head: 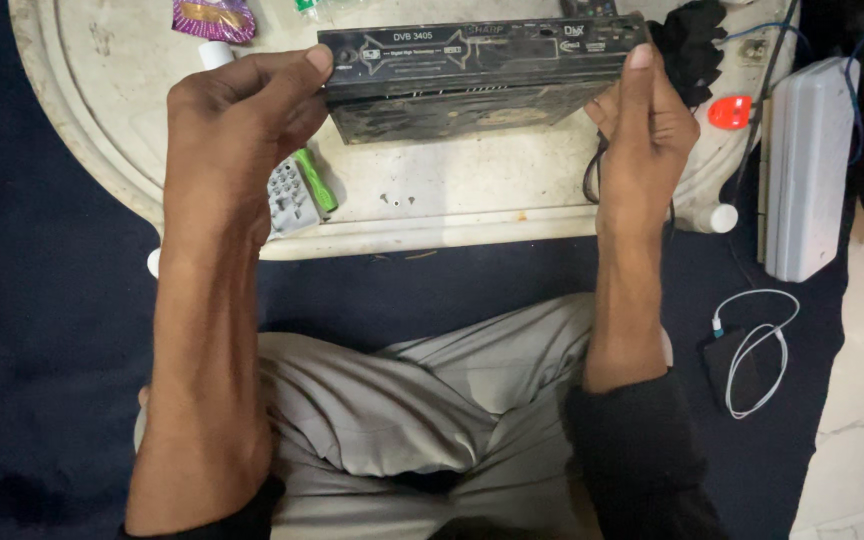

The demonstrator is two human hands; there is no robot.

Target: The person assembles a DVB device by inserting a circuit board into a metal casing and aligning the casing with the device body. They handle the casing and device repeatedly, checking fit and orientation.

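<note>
A black, dusty set-top box (472, 80) is held up on edge above a low white round table (472, 210), its front panel facing up toward me. My left hand (237, 125) grips its left end, thumb on the front panel. Its right end sits in my right hand (642, 130), thumb pressed against the corner. A thin black cable (592, 175) hangs down beside my right palm.
A grey remote with a green battery (300, 190) lies under my left hand. A purple wrapper (214, 18) is at the table's far edge. A red object (730, 112), a white box (807, 165) and a white charging cable (757, 350) lie at right on dark cloth.
</note>
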